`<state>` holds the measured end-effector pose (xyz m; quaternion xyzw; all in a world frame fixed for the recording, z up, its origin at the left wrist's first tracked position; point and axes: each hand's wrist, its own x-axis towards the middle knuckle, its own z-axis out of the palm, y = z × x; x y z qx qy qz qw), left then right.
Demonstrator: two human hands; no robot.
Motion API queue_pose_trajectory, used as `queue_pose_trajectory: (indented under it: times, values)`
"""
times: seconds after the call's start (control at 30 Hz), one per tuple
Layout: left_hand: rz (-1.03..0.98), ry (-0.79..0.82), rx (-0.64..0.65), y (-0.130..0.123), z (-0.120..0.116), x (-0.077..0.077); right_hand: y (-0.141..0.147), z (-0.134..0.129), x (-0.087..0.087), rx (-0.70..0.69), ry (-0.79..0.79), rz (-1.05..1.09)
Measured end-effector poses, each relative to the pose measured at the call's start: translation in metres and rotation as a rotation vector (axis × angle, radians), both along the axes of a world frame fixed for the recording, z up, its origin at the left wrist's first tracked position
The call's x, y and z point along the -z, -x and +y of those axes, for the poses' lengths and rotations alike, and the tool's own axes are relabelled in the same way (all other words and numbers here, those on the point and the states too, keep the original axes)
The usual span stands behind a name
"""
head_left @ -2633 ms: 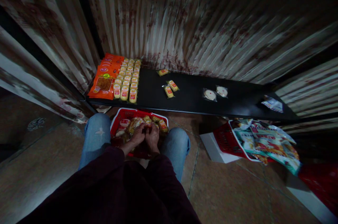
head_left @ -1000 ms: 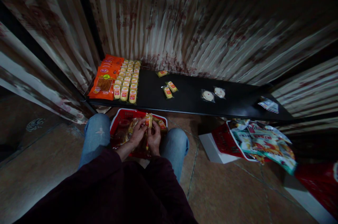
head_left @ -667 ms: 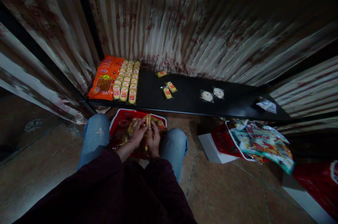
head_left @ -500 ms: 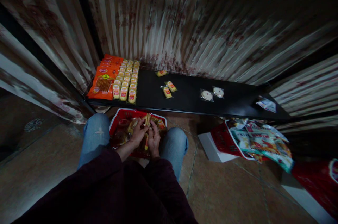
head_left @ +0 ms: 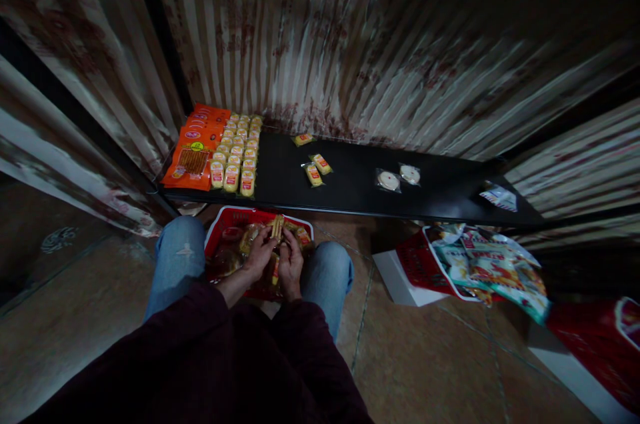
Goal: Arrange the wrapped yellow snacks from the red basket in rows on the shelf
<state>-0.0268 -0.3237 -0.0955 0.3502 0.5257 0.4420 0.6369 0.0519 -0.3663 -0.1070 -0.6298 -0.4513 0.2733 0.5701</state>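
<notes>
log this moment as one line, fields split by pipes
left hand: holds wrapped snack | right hand: same snack | below: red basket, packets inside | black shelf: orange bags, rows of yellow packs

- Curtain (head_left: 350, 44): pleated, striped brown and cream, reddish-patterned; beyond the hands (head_left: 290, 263) and to both sides.
- Shelf (head_left: 350, 187): long, black; just beyond the hands, extending right.
- Post (head_left: 157, 24): dark; beyond the hands, leftward.
- Floor (head_left: 410, 357): brown, seamed tiles; below the hands.
- Light: dim; pale sheen on the floor, left of the hands.
</notes>
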Motion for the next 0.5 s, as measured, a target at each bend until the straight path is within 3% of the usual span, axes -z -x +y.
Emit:
queue_pose_trajectory:
  times: [0.37,0.5]
  values:
    - [-0.136,0.049,-0.047,-0.0015,0.0033,0.0039,-0.0020,0.0047,0.0037,0.027,-0.030,-0.008]
    - [-0.303,0.190,-0.102,-0.0016,0.0054,-0.0025,-0.0016,0.0051,0.0051,0.048,-0.025,0.035]
